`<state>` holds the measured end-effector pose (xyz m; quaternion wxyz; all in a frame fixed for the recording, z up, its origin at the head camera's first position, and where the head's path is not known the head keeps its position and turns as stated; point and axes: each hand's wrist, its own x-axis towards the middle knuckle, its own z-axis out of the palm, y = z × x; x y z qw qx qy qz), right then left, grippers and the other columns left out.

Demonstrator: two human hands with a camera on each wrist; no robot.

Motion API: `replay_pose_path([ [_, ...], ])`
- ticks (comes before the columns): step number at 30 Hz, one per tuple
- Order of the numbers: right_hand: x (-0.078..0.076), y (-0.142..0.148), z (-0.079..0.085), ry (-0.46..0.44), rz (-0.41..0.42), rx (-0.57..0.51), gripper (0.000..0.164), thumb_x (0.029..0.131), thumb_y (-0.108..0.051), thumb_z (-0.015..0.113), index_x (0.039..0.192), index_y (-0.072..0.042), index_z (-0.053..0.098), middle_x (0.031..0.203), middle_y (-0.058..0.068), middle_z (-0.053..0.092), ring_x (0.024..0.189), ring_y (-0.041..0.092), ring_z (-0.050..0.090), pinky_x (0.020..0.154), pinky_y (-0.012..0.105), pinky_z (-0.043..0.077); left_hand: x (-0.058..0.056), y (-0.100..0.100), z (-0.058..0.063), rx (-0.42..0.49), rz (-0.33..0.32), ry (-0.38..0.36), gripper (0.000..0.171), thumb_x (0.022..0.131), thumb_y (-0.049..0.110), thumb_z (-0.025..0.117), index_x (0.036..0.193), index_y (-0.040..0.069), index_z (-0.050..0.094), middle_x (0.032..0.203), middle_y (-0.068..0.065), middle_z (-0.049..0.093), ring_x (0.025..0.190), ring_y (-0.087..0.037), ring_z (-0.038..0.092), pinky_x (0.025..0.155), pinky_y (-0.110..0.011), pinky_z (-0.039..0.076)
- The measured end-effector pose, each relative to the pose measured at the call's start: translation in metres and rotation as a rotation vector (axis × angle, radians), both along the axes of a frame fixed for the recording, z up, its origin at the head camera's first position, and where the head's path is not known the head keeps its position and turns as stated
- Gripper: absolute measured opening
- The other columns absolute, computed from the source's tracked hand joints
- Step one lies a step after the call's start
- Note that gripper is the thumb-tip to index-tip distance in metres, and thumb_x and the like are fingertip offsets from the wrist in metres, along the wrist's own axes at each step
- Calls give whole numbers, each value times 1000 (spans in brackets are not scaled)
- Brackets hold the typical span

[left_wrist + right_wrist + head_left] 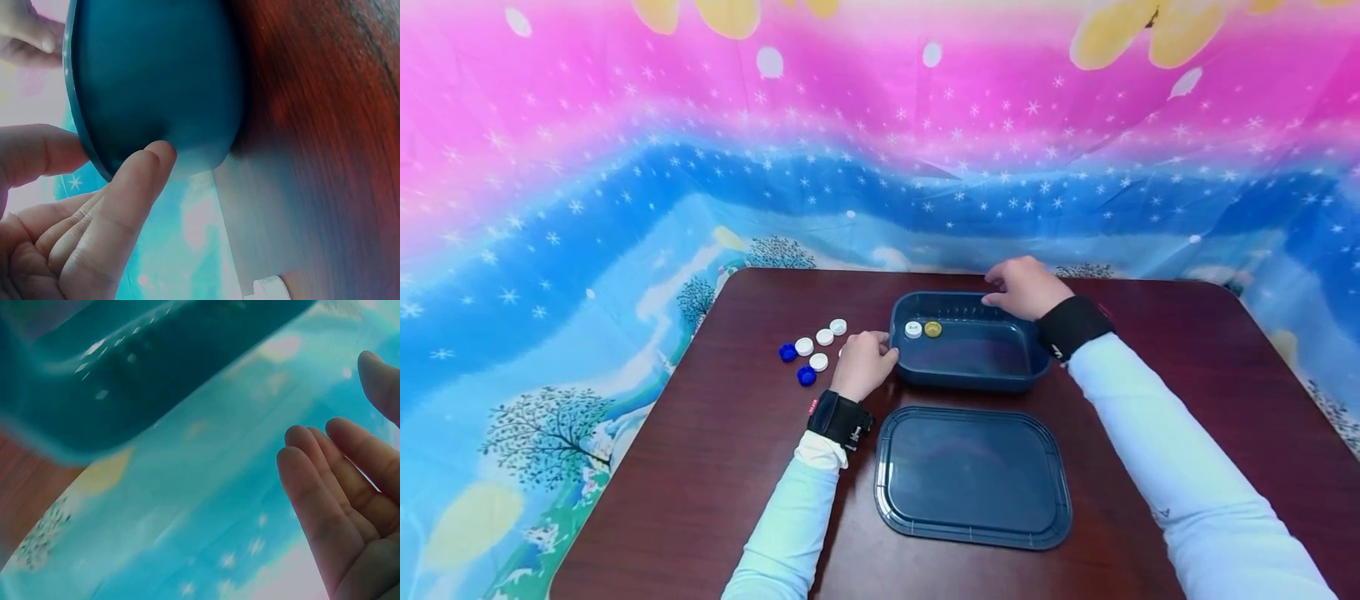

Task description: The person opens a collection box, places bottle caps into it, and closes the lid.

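Observation:
A dark blue-grey plastic container (970, 383) stands on the table, a white bottle cap (913, 329) and a gold bottle cap (932, 329) lying inside at its left end. My left hand (863, 365) grips that end. In the left wrist view, its fingertips (159, 156) touch the outer wall, while another digit meets the rim. Over the container's far right side hovers my right hand (1030, 287), holding nothing. Its fingers (312, 494) look relaxed and apart from the container in the right wrist view.
White caps (818, 362) and blue caps (807, 376) lie left of my left hand. The matching dark lid (973, 479) rests flat in front of the container. Behind the brown table (700, 467) hangs a patterned cloth (850, 125).

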<state>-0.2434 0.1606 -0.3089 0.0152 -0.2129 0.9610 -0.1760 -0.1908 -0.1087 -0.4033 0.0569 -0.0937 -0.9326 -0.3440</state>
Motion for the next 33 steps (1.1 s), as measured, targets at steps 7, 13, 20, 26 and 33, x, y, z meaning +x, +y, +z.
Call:
replay_pose_path([
  [7,21,60,3,-9,-107,-28,41,92,-14,67,126,8,60,115,28,62,102,40,60,83,52,48,-1,2,-2,9,-1,-17,30,90,14,67,115,-3,70,83,-8,71,75,-18,67,76,-37,56],
  [13,36,107,-19,-56,-162,-14,41,93,-15,65,124,11,58,114,31,61,103,44,58,84,56,47,-1,1,-1,23,-8,-15,31,91,13,66,117,-3,68,85,-9,72,78,-20,68,77,-38,56],
  [20,58,135,-57,-147,-183,-13,41,92,-12,66,124,13,57,117,33,59,104,46,58,82,56,49,-1,-1,-1,48,-13,-13,32,91,13,66,118,-5,67,85,-10,71,77,-21,68,76,-39,56],
  [26,67,143,-78,-178,-175,14,38,91,-6,65,124,11,60,121,33,57,111,48,52,87,58,47,-3,-2,0,48,-17,-15,33,91,13,65,119,-5,66,84,-10,71,76,-21,68,77,-38,56],
  [33,70,164,-85,-197,-186,25,38,91,-5,63,124,13,57,121,36,54,108,51,52,85,61,46,-1,-2,0,36,-9,-25,33,91,13,65,120,-5,67,87,-11,72,80,-22,68,79,-39,55],
])
